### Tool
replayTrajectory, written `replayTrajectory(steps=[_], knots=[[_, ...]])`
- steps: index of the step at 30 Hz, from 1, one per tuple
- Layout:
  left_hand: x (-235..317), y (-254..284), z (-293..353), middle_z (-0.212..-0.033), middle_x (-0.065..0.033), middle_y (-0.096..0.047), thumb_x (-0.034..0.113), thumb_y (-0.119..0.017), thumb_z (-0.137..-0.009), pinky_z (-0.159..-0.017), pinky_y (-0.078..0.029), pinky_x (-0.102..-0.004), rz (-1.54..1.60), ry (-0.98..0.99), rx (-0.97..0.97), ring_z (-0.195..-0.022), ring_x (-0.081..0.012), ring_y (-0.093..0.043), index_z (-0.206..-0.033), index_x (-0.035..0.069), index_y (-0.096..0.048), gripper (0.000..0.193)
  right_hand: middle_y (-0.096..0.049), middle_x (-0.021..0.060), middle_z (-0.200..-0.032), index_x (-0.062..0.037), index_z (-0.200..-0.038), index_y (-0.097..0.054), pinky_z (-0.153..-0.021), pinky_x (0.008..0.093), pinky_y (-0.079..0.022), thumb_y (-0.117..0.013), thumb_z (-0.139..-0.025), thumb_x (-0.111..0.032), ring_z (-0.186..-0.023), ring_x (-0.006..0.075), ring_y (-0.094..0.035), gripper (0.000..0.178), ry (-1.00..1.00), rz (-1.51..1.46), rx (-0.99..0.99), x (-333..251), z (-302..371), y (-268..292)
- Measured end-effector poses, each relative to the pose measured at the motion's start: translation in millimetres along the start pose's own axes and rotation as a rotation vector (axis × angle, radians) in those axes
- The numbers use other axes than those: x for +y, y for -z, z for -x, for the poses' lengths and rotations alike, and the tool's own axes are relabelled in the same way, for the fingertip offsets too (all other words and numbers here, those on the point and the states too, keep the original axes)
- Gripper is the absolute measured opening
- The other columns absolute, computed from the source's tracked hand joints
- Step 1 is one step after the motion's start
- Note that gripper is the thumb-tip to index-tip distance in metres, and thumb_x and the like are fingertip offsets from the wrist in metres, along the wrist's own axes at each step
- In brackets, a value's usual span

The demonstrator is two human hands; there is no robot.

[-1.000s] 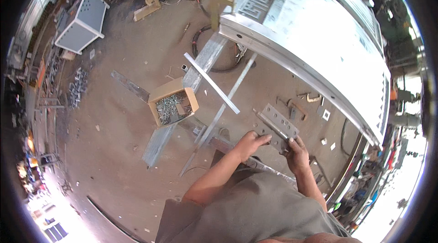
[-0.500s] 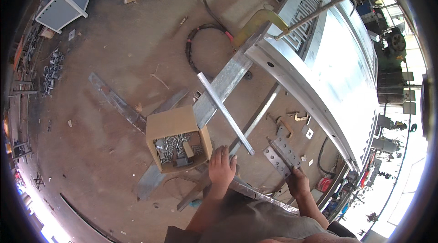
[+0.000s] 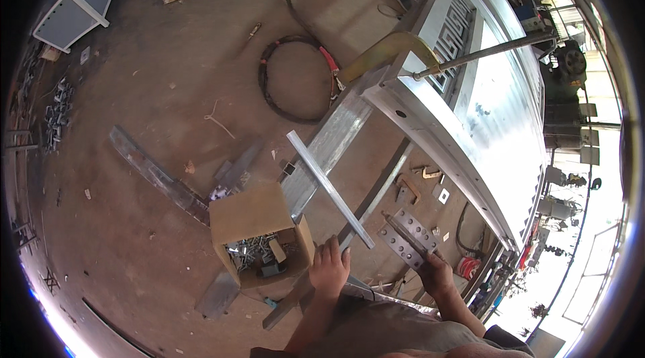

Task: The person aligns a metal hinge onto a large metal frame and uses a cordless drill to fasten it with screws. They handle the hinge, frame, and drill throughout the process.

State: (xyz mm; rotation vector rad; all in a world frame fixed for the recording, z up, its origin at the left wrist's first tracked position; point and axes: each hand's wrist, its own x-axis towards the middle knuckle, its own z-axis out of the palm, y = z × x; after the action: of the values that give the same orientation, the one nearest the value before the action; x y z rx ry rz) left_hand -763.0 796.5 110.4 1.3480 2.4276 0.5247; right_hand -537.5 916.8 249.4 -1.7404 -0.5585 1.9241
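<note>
I see the left hand has left the grey, perforated metal hinge it was touching a second ago; only the right hand supports that piece now, leaving the left free. From my feed, the left sits just right of the open brown cardboard box, fingers extended, nothing visible in them; I can't tell whether they touch it. Farther right of the box, the right hand's fingers close around the hinge's near end.
</note>
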Motion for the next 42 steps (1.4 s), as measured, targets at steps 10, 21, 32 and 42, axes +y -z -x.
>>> replayTrajectory(steps=[10,21,32,42], knots=[[3.5,-0.4,1.9,-0.112,-0.006,-0.071,0.042,-0.068,-0.093,-0.082,-0.055,-0.042,-0.053,0.0,-0.061,-0.1,-0.0276,-0.068,-0.133,0.011,-0.063,0.051,-0.062,0.0116,-0.135,-0.0009,-0.142,-0.05,-0.107,0.0435,-0.047,-0.062,-0.099,-0.023,-0.123,0.0273,-0.06,0.05,-0.013,-0.047,0.045,-2.2,-0.4,-6.0],[8.0,-3.0,4.3,-0.104,-0.009,-0.069,0.044,-0.063,-0.096,-0.076,-0.054,-0.046,-0.097,0.041,-0.141,-0.096,-0.0316,-0.067,-0.134,0.011,-0.061,0.051,-0.061,0.0167,-0.137,-0.0021,-0.146,-0.047,-0.106,0.0453,-0.05,-0.053,-0.102,-0.009,-0.127,0.0327,-0.06,0.046,-0.045,-0.205,0.108,11.9,-6.8,9.7],[7.4,-1.7,1.3,-0.1,-0.0097,-0.065,0.041,-0.065,-0.094,-0.076,-0.053,-0.048,-0.078,0.029,-0.12,-0.091,-0.0316,-0.065,-0.133,0.011,-0.061,0.05,-0.062,0.0146,-0.136,-0.0024,-0.14,-0.052,-0.105,0.0462,-0.05,-0.055,-0.101,-0.011,-0.124,0.0303,-0.062,0.039,-0.023,-0.176,0.099,-2.2,-12.7,1.5],[5.1,-8.3,1.8,-0.098,-0.0087,-0.064,0.04,-0.07,-0.089,-0.074,-0.053,-0.0476,-0.079,0.014,-0.049,-0.088,-0.0309,-0.064,-0.133,0.011,-0.061,0.053,-0.06,0.0138,-0.14,-0.0026,-0.144,-0.049,-0.109,0.0472,-0.048,-0.057,-0.099,-0.013,-0.127,0.0315,-0.06,0.047,-0.044,-0.144,0.068,-18.4,-28.6,-8.6]])
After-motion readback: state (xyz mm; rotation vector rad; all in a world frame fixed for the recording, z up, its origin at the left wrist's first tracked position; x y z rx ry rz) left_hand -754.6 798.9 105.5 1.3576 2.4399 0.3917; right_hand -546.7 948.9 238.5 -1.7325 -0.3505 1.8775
